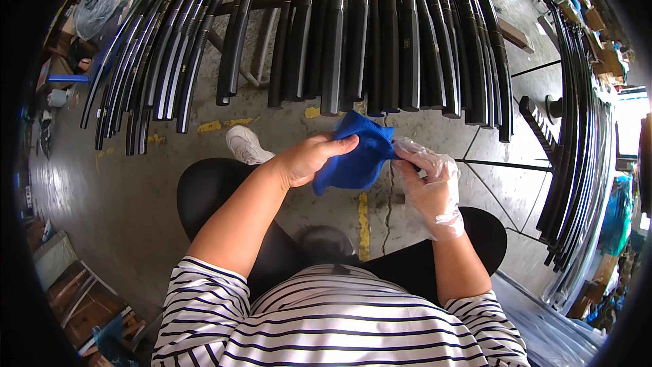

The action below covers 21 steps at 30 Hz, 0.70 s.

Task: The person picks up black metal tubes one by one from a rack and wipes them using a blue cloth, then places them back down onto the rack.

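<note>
A blue cloth (362, 158) hangs between my two hands, over my lap and just short of the near ends of the black poles (337, 61). My left hand (314, 160) is bare and grips the cloth from the left, thumb lying across its top. On the other side, my right hand (429, 183) wears a clear, loose plastic glove. Its fingers are pinched together at the cloth's right edge. Whether they hold anything besides the cloth, I cannot make out. The poles are dark and glossy, some with thin gold bands, lying side by side and pointing toward me.
More black poles (576, 136) stand in a row at the right, beside a notched dark rack (536, 122). Clear plastic sheeting (543, 323) lies at the lower right. A cracked concrete floor (153, 207) with yellow markings spreads below. Boxes and odds and ends line the left side.
</note>
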Tool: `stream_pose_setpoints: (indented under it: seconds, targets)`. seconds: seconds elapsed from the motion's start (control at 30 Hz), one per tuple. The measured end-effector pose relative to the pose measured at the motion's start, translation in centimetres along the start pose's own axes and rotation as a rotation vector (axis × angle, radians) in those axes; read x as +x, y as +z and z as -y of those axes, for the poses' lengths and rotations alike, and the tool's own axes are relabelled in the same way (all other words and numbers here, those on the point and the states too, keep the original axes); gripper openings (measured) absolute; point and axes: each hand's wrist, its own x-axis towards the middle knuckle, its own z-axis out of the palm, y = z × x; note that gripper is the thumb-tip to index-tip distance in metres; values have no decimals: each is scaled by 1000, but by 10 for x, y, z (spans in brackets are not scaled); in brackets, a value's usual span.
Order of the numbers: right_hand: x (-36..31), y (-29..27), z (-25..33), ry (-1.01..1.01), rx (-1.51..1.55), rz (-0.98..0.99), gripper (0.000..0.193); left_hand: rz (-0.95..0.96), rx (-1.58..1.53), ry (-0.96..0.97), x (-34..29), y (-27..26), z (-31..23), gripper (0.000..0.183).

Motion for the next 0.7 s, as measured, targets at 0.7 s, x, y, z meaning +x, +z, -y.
stream_pose_setpoints:
  seconds: [0.7]
  targets:
    - [1, -4, -8, 787, 817, 341, 33, -258, 234, 119, 18, -14, 17, 27]
